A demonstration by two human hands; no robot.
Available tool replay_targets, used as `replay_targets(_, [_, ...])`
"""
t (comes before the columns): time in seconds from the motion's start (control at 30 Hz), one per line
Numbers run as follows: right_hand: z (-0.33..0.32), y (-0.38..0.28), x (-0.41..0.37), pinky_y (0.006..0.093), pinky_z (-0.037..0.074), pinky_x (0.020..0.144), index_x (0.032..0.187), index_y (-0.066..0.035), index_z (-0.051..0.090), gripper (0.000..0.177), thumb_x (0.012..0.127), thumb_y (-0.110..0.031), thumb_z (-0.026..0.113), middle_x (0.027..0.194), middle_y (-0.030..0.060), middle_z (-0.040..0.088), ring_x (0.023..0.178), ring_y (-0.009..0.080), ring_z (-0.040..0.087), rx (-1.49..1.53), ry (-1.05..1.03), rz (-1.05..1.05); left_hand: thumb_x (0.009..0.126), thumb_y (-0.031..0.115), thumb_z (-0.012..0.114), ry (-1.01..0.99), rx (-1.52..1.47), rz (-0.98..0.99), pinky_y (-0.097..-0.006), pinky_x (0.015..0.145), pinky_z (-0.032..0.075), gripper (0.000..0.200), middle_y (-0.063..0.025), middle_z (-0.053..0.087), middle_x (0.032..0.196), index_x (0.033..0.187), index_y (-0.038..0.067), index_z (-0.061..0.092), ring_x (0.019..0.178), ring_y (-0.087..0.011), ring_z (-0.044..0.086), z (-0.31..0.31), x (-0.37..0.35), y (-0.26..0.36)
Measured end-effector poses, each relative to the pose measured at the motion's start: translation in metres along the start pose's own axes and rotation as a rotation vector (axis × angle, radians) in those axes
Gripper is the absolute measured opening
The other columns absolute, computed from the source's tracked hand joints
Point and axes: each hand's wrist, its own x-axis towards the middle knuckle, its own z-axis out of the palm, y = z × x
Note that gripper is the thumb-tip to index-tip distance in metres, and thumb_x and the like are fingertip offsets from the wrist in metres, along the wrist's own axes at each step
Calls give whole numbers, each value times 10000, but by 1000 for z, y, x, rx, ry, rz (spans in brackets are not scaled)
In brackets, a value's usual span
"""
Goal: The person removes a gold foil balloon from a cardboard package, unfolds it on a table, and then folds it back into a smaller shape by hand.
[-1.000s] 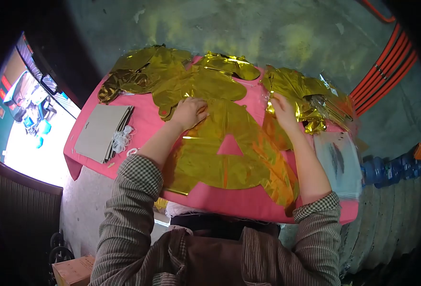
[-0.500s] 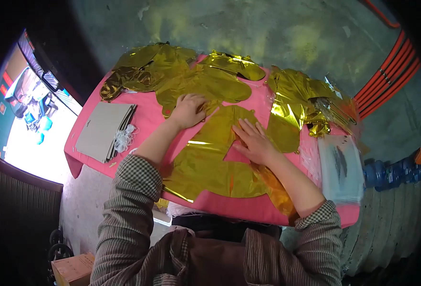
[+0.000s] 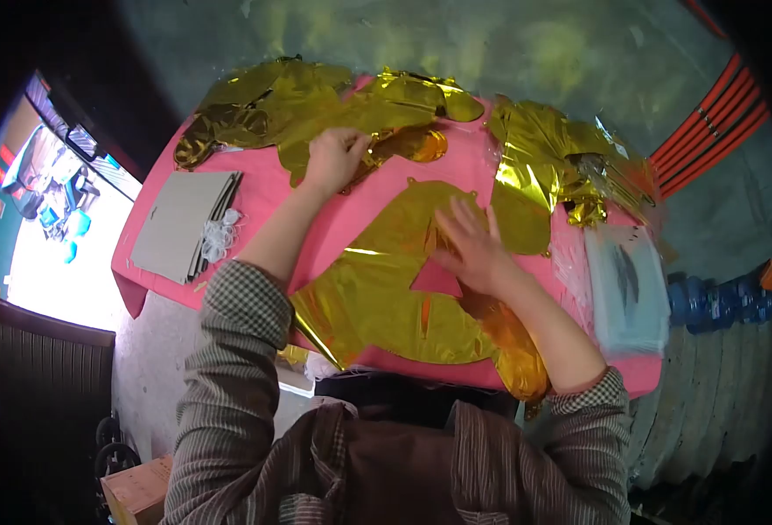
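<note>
A flat gold foil balloon [image 3: 377, 289], uninflated by its look, lies across the near part of the pink cloth [image 3: 316, 236]. Over its right portion my right hand [image 3: 475, 249] is open, fingers spread, beside a gap where pink shows. Farther up, my left hand [image 3: 337, 159] has its fingers closed on the near edge of another gold foil balloon [image 3: 316, 114] in the back pile. That sheet's right end curls up beside the hand. My left fingertips are partly hidden by the hand itself.
Grey cards [image 3: 180, 223] lie at left with a bundle of white string [image 3: 220, 238]. More gold foil [image 3: 534, 157] is heaped at right, above a stack of clear plastic bags [image 3: 626, 293]. Blue bottles [image 3: 709, 302] and orange-red pipes [image 3: 709, 118] are beyond the table's right side.
My left hand has moved away from me, and the back foil's near edge has lifted and folded back, baring more pink cloth. My right hand's fingers have spread and risen slightly.
</note>
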Motion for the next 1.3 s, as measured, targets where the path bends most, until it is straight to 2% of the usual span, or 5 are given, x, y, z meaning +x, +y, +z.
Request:
replay_targets(0.6, [1, 44, 36, 433, 252, 1093, 1425, -80, 289, 581, 942, -316, 509, 1496, 115, 260, 1366, 263, 291, 814, 123, 198, 923, 240, 575, -90, -377, -441, -216, 559, 382, 253, -3, 573, 688, 890, 1, 652, 617, -42, 489, -25, 11, 0])
replay_targets(0.8, [-66, 129, 60, 498, 430, 990, 1288, -67, 402, 449, 934, -323, 507, 1472, 175, 210, 1261, 367, 413, 2157, 1147, 606, 902, 232, 573, -3, -371, -249, -262, 562, 404, 290, -23, 580, 648, 850, -46, 636, 588, -77, 487, -9, 11, -27])
replay_targets(1.03, [-42, 37, 92, 385, 519, 842, 1200, -34, 468, 412, 978, -374, 400, 1121, 175, 610, 1007, 275, 624, 1569, -113, 237, 906, 210, 583, 12, -333, -356, -262, 647, 425, 209, -10, 570, 673, 848, 14, 627, 656, -85, 533, -22, 19, 17])
replay_targets(1.17, [-14, 19, 104, 362, 520, 823, 1237, -43, 443, 464, 970, -421, 408, 1101, 166, 614, 1013, 246, 620, 1647, -166, 373, 825, 222, 617, 175, 381, 485, -464, 952, 389, 156, -56, 617, 774, 843, 72, 657, 869, -200, 589, -21, -4, 42])
replay_targets(1.3, [-3, -3, 121, 360, 528, 796, 1225, -49, 462, 480, 943, -437, 465, 1024, 109, 638, 992, 223, 617, 1982, -12, 518, 780, 202, 610, 6, 489, 657, -542, 1036, 275, 81, -30, 574, 787, 775, 124, 631, 935, -195, 544, -9, -32, 71])
